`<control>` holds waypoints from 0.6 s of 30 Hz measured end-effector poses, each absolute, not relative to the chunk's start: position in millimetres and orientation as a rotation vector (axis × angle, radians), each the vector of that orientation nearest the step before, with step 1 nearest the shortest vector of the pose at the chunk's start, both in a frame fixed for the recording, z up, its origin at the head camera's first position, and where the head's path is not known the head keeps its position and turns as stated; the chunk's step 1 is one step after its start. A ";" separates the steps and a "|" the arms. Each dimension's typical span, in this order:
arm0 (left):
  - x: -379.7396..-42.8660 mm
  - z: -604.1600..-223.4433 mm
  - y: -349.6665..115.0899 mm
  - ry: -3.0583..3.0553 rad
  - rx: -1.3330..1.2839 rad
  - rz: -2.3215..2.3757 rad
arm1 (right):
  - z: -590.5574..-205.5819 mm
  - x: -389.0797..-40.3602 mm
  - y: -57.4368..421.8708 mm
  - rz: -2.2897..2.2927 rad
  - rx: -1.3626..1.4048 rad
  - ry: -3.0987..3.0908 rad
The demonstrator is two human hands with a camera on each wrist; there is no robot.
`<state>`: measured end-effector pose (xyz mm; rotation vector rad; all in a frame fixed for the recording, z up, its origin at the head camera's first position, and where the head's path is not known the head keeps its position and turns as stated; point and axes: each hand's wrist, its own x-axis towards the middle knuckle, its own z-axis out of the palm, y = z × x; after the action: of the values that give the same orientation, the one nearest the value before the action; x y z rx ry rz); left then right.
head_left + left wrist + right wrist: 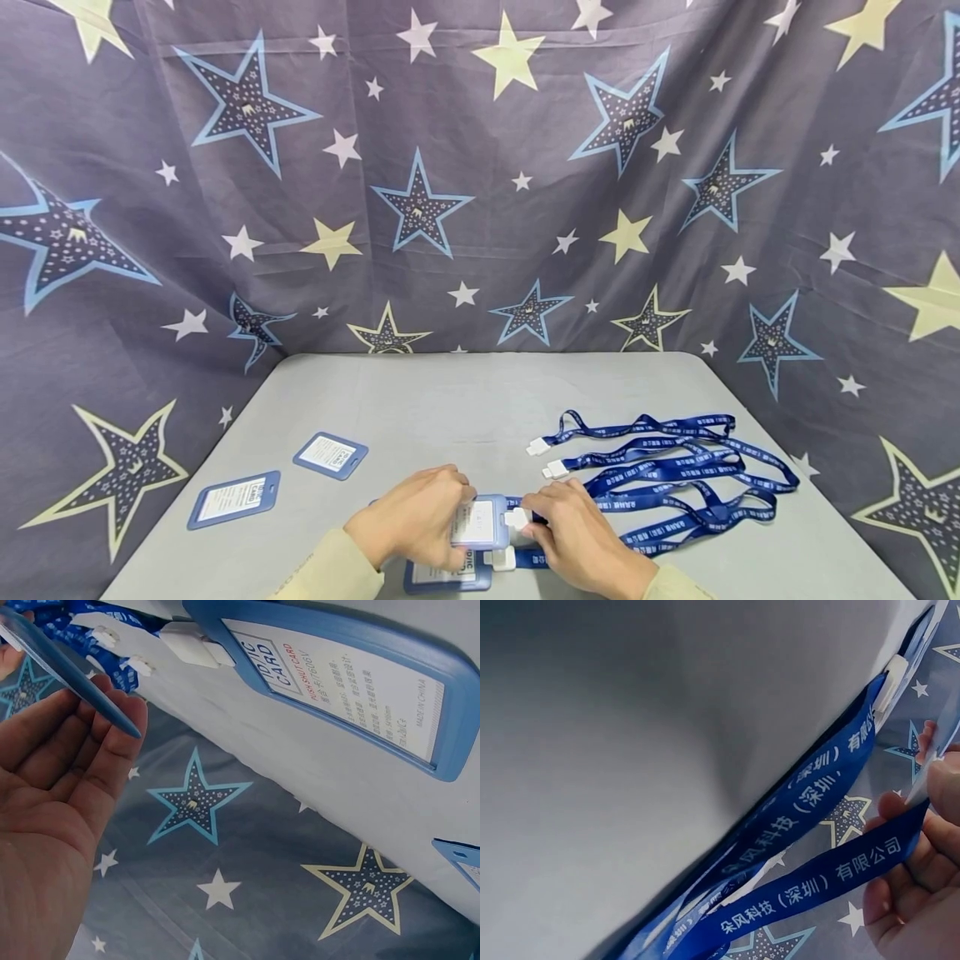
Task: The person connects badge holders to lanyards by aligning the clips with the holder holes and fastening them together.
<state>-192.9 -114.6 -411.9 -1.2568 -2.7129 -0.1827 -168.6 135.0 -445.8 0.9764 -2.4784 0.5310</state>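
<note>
My left hand (408, 517) grips a blue-framed card holder (480, 523) raised above the table; the left wrist view shows this holder edge-on between the fingers. My right hand (581, 537) pinches the white clip (517, 519) of a blue lanyard, right at the held card holder's end. The lanyard's printed strap (817, 889) trails from the right fingers in the right wrist view. Below, partly covered by the left hand, another card holder (450, 582) lies on the table with a white clip (502, 558) at its end.
Several blue lanyards (660, 483) lie stretched out on the right of the grey table (450, 392), two with white clips pointing left. Two more card holders, a nearer one (234, 500) and a farther one (330, 455), lie at the left. A star-patterned cloth (480, 183) hangs behind.
</note>
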 end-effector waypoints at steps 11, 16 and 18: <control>-193.1 -412.2 -111.9 -2.694 -1.276 -0.192 | -448.3 -167.5 135.5 0.535 0.974 -2.413; -192.9 -412.6 -110.8 -2.678 -1.285 -0.166 | -447.7 -167.1 135.3 0.501 0.977 -2.429; -192.8 -412.4 -110.3 -2.677 -1.288 -0.159 | -447.9 -167.1 135.0 0.496 0.977 -2.433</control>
<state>-192.8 -110.3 -412.4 -1.2882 -2.6775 -0.1589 -167.1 135.0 -447.9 0.9768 -2.4326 0.4957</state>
